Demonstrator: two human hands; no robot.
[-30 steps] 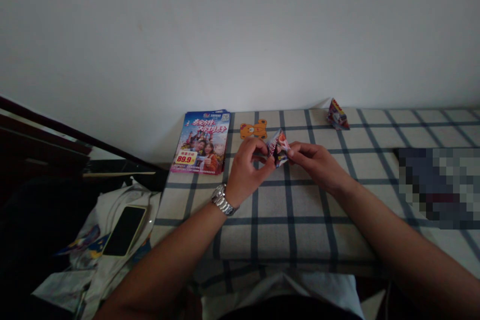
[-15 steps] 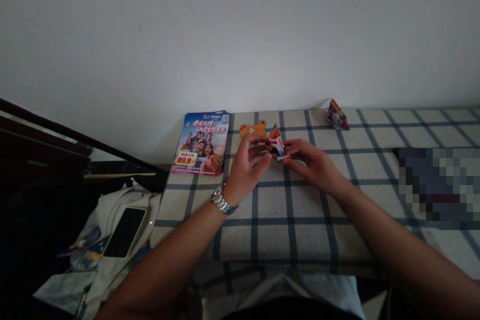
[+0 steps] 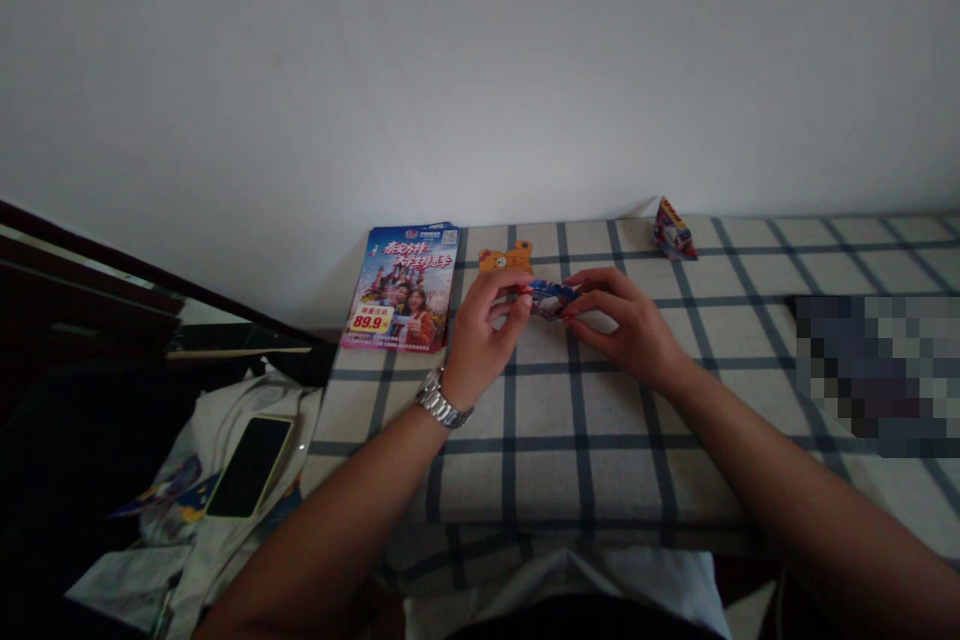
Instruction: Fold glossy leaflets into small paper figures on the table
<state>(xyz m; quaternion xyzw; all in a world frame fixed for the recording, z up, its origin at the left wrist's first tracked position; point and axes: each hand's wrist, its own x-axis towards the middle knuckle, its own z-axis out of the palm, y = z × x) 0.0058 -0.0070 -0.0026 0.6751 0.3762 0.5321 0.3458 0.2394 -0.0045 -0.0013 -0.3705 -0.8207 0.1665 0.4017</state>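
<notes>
Over the far middle of the white table with a dark blue check cloth [image 3: 540,410], both hands meet on a small folded piece of glossy red, blue and white printed paper [image 3: 552,295]. It lies low and nearly flat, at or just above the cloth; I cannot tell if it touches. The left hand [image 3: 484,335] pinches its left end between thumb and curled fingertips. The right hand [image 3: 624,322] pinches its right end, index finger stretched along the top and the other fingers slightly spread and bent beneath.

A silver metal wristwatch [image 3: 439,399] sits on the left wrist. Just beyond the left hand lies an orange bear-shaped flat card [image 3: 505,258]. Left of that, at the table's far left corner, rests a stack of colourful printed flyers [image 3: 402,286]. Against the plain white wall [image 3: 480,60], far and to the right, stands a small folded paper pyramid [image 3: 673,230], well apart from the hands. Off the table to the near left, a black smartphone [image 3: 250,465] lies on crumpled pale cloth [image 3: 217,420].
</notes>
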